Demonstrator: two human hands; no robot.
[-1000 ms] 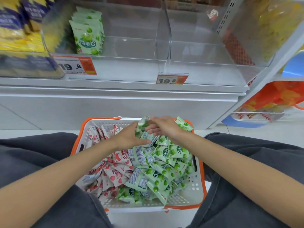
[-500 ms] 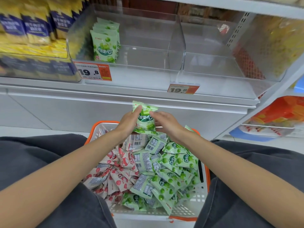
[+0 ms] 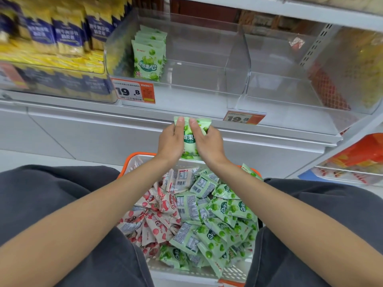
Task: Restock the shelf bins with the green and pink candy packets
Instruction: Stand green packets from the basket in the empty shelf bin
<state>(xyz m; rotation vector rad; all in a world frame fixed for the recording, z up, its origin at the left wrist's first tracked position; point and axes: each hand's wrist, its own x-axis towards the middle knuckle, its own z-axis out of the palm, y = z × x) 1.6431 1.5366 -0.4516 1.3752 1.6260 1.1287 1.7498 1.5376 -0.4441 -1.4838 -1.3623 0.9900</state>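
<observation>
While raised above the basket (image 3: 238,273), both hands (image 3: 189,139) grip one green packet (image 3: 190,150).

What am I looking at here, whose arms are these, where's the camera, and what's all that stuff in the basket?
There is no machine here: these are a person's two bare arms. The single picture comes from a wide-angle camera worn on the person's head, looking forward and down. The left hand and the right hand together hold an upright green plastic candy packet, raised towards the shelf. Beneath them sits a white plastic basket with an orange rim, filled with loose green packets on the right and pink packets on the left. On the shelf, the left clear plastic bin has a short row of green packets standing at its left end; the right clear plastic bin looks empty.
</observation>
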